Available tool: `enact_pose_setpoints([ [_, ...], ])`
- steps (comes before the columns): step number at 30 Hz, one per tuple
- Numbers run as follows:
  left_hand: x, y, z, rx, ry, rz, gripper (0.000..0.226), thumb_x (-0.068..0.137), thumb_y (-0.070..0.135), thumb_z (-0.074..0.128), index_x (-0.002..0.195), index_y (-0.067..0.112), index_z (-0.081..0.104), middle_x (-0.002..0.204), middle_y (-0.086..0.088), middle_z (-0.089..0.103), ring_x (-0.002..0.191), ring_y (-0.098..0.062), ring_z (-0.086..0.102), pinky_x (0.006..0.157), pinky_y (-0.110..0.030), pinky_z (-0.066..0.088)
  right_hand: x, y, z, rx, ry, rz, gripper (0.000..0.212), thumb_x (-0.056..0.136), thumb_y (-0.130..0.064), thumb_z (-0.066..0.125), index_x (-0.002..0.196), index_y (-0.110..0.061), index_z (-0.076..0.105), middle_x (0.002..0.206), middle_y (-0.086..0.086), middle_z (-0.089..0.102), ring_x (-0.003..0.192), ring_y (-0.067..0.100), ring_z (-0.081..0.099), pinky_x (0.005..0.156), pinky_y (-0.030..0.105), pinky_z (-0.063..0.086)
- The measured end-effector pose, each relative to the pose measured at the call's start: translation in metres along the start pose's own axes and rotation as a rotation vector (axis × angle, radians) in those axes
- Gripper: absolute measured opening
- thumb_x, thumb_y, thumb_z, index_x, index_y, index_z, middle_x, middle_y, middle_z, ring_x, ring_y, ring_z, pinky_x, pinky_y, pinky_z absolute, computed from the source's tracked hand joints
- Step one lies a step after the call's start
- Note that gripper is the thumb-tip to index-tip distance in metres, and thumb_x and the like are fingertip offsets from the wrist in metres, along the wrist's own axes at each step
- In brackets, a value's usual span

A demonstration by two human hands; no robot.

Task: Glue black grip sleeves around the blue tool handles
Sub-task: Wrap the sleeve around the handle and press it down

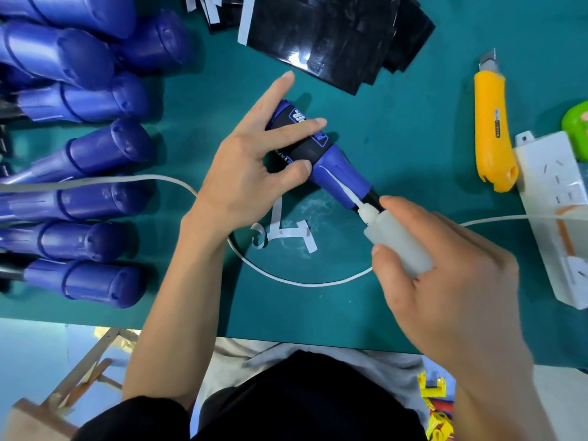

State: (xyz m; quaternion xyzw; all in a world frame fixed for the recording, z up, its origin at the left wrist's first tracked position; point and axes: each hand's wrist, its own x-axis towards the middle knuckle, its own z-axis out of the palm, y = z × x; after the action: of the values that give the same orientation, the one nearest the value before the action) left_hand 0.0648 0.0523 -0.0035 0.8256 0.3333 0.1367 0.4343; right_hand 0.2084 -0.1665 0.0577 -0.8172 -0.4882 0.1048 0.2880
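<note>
A blue tool handle (339,178) lies at the middle of the green table (413,128), with a black grip sleeve (300,144) wrapped round its far part. My left hand (245,167) holds the sleeved part, thumb and middle finger curled round it and the index finger raised. My right hand (445,281) grips a translucent white glue bottle (396,237). Its nozzle touches the near end of the handle, where a white line of glue runs along the blue plastic. A pile of flat black sleeves (327,33) lies at the back.
Several bare blue handles (92,154) lie in a row along the left. A yellow utility knife (491,128) and a white power strip (560,214) are at the right; its white cable (286,278) loops under my arms. White paper strips (286,230) lie below the handle.
</note>
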Motion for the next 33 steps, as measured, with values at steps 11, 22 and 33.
enact_pose_setpoints([
  [11, 0.000, 0.002, -0.003, 0.006, -0.021, 0.004, 0.054, 0.086, 0.021, 0.073, 0.137, 0.037, 0.067, 0.171, -0.001, 0.028, 0.156, -0.005, 0.027, 0.123, -0.020, 0.026, 0.010, -0.002, 0.010, -0.013, -0.059, 0.030, 0.036, 0.084, -0.015, 0.067, 0.120, -0.014, 0.074, 0.076, 0.005, 0.065, 0.074, 0.026, 0.043, 0.060, 0.027, 0.033],
  [22, -0.001, 0.000, -0.010, 0.011, -0.106, 0.065, 0.046, 0.099, 0.024, 0.071, 0.144, 0.030, 0.063, 0.173, -0.004, 0.022, 0.159, -0.009, 0.019, 0.126, -0.026, 0.021, 0.013, 0.000, 0.005, -0.020, -0.094, 0.026, 0.038, 0.084, -0.015, 0.069, 0.121, -0.015, 0.075, 0.073, 0.001, 0.063, 0.075, 0.026, 0.043, 0.058, 0.026, 0.033],
  [33, 0.000, 0.000, -0.011, 0.012, -0.102, 0.068, 0.044, 0.104, 0.012, 0.061, 0.143, 0.031, 0.063, 0.173, -0.003, 0.022, 0.159, -0.008, 0.019, 0.126, -0.025, 0.020, 0.013, -0.001, 0.003, -0.010, -0.115, 0.020, 0.036, 0.084, -0.016, 0.070, 0.120, -0.019, 0.074, 0.073, -0.002, 0.062, 0.075, 0.025, 0.045, 0.057, 0.022, 0.032],
])
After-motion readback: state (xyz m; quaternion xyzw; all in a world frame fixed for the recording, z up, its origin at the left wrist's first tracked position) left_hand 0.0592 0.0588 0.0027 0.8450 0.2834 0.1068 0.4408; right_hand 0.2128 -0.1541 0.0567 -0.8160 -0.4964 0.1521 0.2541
